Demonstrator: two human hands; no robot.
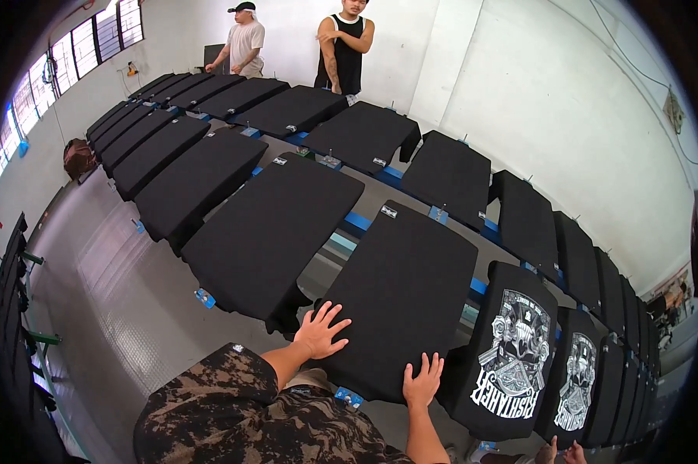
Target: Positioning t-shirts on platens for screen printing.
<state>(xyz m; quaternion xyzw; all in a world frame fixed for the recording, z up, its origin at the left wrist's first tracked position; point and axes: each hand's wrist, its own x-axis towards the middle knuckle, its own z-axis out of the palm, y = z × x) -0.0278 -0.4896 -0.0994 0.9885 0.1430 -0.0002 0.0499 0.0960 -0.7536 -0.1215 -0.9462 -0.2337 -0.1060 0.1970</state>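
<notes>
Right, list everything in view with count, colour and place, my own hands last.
Plain shirts: too many to count surely, black, draped over boards in long rows
Printed shirts: two, black with white prints, right of your right hand
Brackets: several, blue, around the boards
Standing people: two, one light top, one black, beyond the far row
Another person's hands: two, lower right edge
Barred windows: several, dark bars, upper left
Wall: white, behind
Floor: grey, left
Patterned top: one, brown and black, on you
Left hand: one, on the nearest plain shirt
Right hand: one, same shirt
</notes>
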